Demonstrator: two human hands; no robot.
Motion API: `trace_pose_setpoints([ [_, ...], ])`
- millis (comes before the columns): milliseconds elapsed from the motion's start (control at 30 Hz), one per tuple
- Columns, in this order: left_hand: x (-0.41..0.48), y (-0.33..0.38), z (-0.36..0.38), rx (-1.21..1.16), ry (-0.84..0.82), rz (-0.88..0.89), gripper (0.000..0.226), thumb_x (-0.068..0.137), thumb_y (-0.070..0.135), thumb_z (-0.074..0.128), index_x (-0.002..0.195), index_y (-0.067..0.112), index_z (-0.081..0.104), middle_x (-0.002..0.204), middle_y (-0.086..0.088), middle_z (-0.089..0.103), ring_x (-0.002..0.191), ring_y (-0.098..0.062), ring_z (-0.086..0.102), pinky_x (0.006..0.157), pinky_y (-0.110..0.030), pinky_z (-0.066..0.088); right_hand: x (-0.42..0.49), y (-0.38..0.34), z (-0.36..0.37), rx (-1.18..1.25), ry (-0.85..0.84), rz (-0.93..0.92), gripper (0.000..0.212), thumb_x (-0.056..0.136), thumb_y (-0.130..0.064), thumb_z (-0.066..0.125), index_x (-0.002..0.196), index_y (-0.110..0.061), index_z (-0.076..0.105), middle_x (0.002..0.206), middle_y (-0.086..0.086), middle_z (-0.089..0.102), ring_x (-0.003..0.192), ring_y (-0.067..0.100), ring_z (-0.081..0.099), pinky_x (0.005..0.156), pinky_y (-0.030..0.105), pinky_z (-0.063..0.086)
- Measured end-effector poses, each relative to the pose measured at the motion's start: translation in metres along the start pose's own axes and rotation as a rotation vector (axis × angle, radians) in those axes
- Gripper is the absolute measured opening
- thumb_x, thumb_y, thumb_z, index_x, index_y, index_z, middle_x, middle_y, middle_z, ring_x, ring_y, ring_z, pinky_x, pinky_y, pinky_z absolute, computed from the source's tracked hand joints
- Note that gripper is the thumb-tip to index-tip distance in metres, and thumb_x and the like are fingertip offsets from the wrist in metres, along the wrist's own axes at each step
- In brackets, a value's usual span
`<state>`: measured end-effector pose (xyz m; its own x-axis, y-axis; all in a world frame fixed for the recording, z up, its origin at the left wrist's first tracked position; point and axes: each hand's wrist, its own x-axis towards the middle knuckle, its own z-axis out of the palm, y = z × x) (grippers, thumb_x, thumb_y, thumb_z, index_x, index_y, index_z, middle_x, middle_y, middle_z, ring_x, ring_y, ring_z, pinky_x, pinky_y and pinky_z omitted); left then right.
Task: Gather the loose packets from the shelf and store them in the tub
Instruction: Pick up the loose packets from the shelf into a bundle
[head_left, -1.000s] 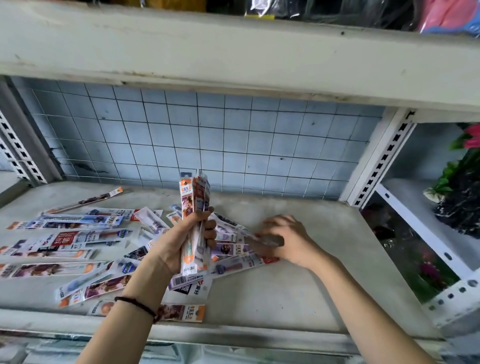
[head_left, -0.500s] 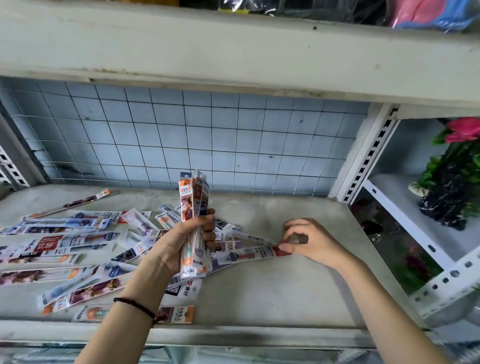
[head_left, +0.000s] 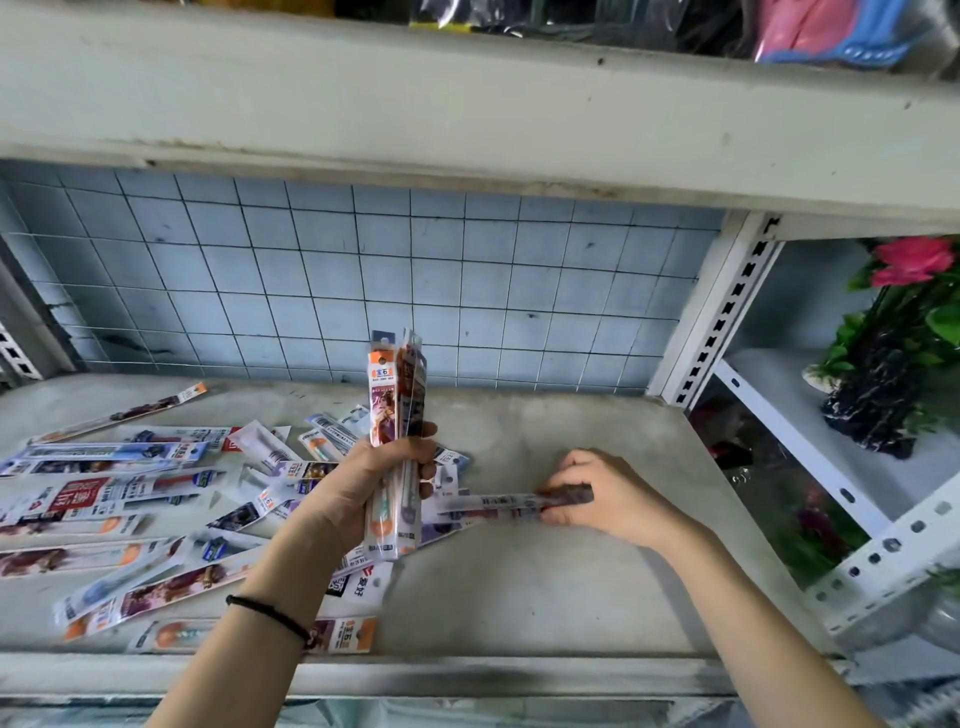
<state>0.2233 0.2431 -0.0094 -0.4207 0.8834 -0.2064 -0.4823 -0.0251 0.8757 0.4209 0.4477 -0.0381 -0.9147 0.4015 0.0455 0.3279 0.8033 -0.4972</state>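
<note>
My left hand (head_left: 363, 483) grips an upright bundle of packets (head_left: 395, 400), long and narrow with orange and purple print, above the shelf. My right hand (head_left: 608, 499) pinches the end of one packet (head_left: 498, 505) that lies flat on the grey shelf (head_left: 545, 587), just right of the pile. Several loose packets (head_left: 130, 499) lie scattered over the left half of the shelf. The tub is not in view.
A blue tiled wall (head_left: 415, 280) backs the shelf, and a white slotted upright (head_left: 722, 312) bounds it on the right. An upper shelf beam (head_left: 467, 119) hangs overhead. Beyond the upright stand fake flowers (head_left: 904, 332) on a lower white shelf.
My right hand has closed on one packet's end and drawn it slightly right, out of the pile. My left hand keeps its bundle upright. The view has shifted left.
</note>
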Motion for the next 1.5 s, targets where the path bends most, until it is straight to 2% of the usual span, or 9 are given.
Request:
trace_pose_setpoints([
  [267,-0.001,0.002,0.001,0.005,0.136,0.076,0.053,0.056,0.014,0.077,0.105,0.005,0.063,0.073,-0.008,0.066,0.062,-0.017,0.064,0.057,-0.029,0.055,-0.003,-0.002,-0.008,0.286,0.122,0.104,0.011,0.083,-0.029,0.070,0.077,-0.021,0.069,0.073,0.009,0.069,0.061,0.020,0.053,0.060,0.028,0.039],
  [433,-0.005,0.006,0.009,0.146,0.249,0.218,0.029,0.077,0.008,0.069,0.106,0.015,0.066,0.101,0.001,0.072,0.088,-0.013,0.066,0.069,-0.027,0.048,-0.005,-0.008,-0.022,0.481,0.026,0.132,0.009,0.085,-0.021,0.068,0.077,-0.017,0.071,0.067,0.007,0.062,0.061,0.015,0.043,0.054,0.025,0.032],
  [600,-0.009,0.021,0.019,0.525,-0.019,0.199,0.026,0.083,0.010,0.065,0.109,0.012,0.063,0.104,0.002,0.074,0.093,-0.006,0.069,0.074,-0.023,0.050,0.001,-0.032,-0.036,0.386,-0.261,0.081,0.005,0.080,-0.025,0.074,0.082,-0.020,0.073,0.079,0.015,0.067,0.071,0.017,0.051,0.064,0.033,0.043],
  [767,-0.004,0.014,0.032,0.623,-0.301,-0.048,0.038,0.073,0.013,0.070,0.110,0.007,0.061,0.105,-0.017,0.069,0.094,-0.024,0.068,0.076,-0.023,0.054,0.019,-0.062,-0.050,0.315,-0.201,0.020,0.004,0.074,-0.027,0.078,0.075,-0.029,0.075,0.083,0.005,0.073,0.072,0.011,0.061,0.073,0.039,0.053],
  [900,-0.004,0.004,0.029,0.264,-0.400,-0.178,0.046,0.074,0.011,0.072,0.117,0.001,0.059,0.113,-0.029,0.065,0.090,-0.040,0.068,0.072,-0.037,0.057,0.031,-0.076,-0.061,0.322,-0.110,0.007,0.012,0.070,-0.018,0.082,0.075,-0.025,0.074,0.074,-0.013,0.070,0.066,-0.005,0.058,0.069,0.015,0.049],
  [1000,-0.006,-0.001,0.025,0.185,-0.429,-0.257,0.057,0.067,0.016,0.080,0.117,0.001,0.059,0.108,-0.029,0.067,0.078,-0.032,0.069,0.067,-0.034,0.057,0.037,-0.083,-0.061,0.350,-0.036,-0.008,0.019,0.065,-0.015,0.085,0.075,-0.018,0.070,0.073,-0.005,0.067,0.065,0.001,0.055,0.066,0.017,0.047],
  [1133,-0.009,-0.005,0.026,0.162,-0.368,-0.193,0.025,0.068,0.005,0.075,0.093,0.002,0.071,0.086,-0.018,0.073,0.064,-0.023,0.067,0.061,-0.028,0.055,0.040,-0.087,-0.058,0.349,0.032,-0.024,0.031,0.061,-0.019,0.087,0.083,-0.022,0.065,0.078,-0.008,0.063,0.069,0.004,0.054,0.069,0.022,0.047],
  [1367,-0.006,-0.011,0.024,-0.004,-0.332,-0.004,0.044,0.056,0.001,0.077,0.099,0.001,0.069,0.088,-0.015,0.070,0.078,-0.029,0.068,0.078,-0.039,0.055,0.035,-0.091,-0.037,1.054,0.140,0.018,0.061,0.067,-0.026,0.073,0.124,-0.022,0.050,0.107,-0.002,0.068,0.096,0.009,0.064,0.087,0.026,0.050],
  [1500,0.003,-0.018,0.038,0.122,-0.341,0.033,0.043,0.062,-0.002,0.072,0.104,0.001,0.060,0.081,-0.010,0.066,0.081,-0.027,0.066,0.081,-0.036,0.052,0.038,-0.110,-0.029,1.155,0.040,-0.039,0.088,0.057,-0.046,0.083,0.132,-0.014,0.048,0.104,0.013,0.067,0.091,0.020,0.064,0.063,0.029,0.053],
])
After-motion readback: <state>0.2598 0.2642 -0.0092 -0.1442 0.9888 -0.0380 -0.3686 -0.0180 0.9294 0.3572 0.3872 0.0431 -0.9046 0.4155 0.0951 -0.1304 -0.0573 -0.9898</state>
